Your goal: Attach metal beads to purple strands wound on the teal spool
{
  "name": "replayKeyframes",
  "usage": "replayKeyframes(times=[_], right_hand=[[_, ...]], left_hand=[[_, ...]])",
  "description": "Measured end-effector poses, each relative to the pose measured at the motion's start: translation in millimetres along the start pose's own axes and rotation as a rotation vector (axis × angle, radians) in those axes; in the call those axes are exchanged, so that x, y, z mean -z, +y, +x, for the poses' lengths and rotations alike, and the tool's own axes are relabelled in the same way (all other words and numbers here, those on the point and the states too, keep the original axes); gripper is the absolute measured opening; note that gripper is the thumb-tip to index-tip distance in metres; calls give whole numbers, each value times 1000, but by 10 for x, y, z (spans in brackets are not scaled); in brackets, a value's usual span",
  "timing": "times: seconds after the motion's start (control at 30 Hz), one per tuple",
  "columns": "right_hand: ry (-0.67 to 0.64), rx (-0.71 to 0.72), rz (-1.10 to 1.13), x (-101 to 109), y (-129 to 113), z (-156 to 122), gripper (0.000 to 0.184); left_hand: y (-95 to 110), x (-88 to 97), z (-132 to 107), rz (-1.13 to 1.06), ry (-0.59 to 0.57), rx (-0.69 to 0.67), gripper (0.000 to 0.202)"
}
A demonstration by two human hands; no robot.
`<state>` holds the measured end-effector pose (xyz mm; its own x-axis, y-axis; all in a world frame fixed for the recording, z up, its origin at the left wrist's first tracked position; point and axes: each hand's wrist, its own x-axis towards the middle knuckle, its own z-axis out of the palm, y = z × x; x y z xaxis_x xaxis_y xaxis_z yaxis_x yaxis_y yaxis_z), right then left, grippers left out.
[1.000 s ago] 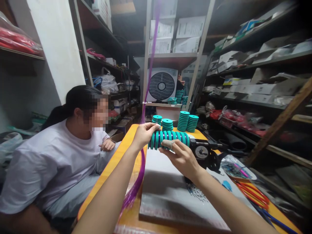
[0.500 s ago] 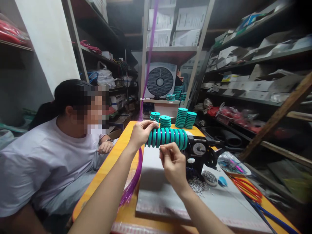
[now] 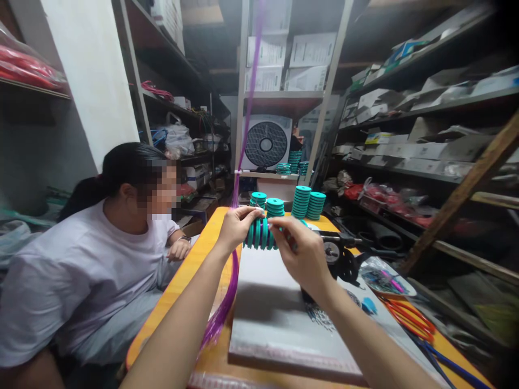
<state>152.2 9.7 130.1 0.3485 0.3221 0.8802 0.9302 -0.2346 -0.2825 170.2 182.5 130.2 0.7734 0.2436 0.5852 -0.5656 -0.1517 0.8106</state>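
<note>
A row of teal spools point(image 3: 259, 234) sits sideways on the shaft of a black winding machine point(image 3: 338, 256), above a grey board point(image 3: 271, 313) on the orange table point(image 3: 182, 281). My left hand point(image 3: 237, 226) is closed around the left end of the spool row. A bundle of purple strands point(image 3: 233, 270) hangs from above, passes that hand and trails down onto the table. My right hand point(image 3: 304, 254) covers the right part of the row, fingers curled over the spools.
Stacks of teal spools point(image 3: 306, 201) stand at the table's far end. A person in a white shirt point(image 3: 81, 270) sits at the left. Orange-handled scissors point(image 3: 409, 319) and a tray of small parts point(image 3: 381, 278) lie right. Shelves line both sides; a fan point(image 3: 265, 143) stands behind.
My right hand has risen from a pinch below the spool row to cover the row's right half. My left hand stays on the row's left end.
</note>
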Motion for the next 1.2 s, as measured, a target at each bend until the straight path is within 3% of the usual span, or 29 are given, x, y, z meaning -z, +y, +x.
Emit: replayKeyframes(times=[0.1, 0.17, 0.33, 0.5, 0.77, 0.97, 1.1, 1.2], right_hand=[[-31, -32, -182, -97, 137, 364, 23], [-45, -57, -182, -205, 200, 493, 22], [-33, -93, -13, -342, 256, 585, 11], [-5, -192, 196, -242, 260, 555, 15], [-154, -388, 605, -199, 60, 182, 25], [-152, -246, 131, -446, 80, -381, 16], [-232, -192, 59, -583, 182, -581, 17], [-365, -140, 43, -518, 149, -647, 18]], left_hand=[[-25, 13, 10, 1, 1, -13, 27], [-46, 24, 14, 7, -12, -21, 29], [-64, 42, 5, 33, -26, -32, 35], [-26, 33, -7, 48, -14, -32, 30], [-7, 22, -14, 82, 9, -42, 23], [-39, -8, -43, 109, 15, -89, 23], [-54, -13, -46, 112, 24, -99, 23], [-57, -8, -40, 96, 23, -93, 25]])
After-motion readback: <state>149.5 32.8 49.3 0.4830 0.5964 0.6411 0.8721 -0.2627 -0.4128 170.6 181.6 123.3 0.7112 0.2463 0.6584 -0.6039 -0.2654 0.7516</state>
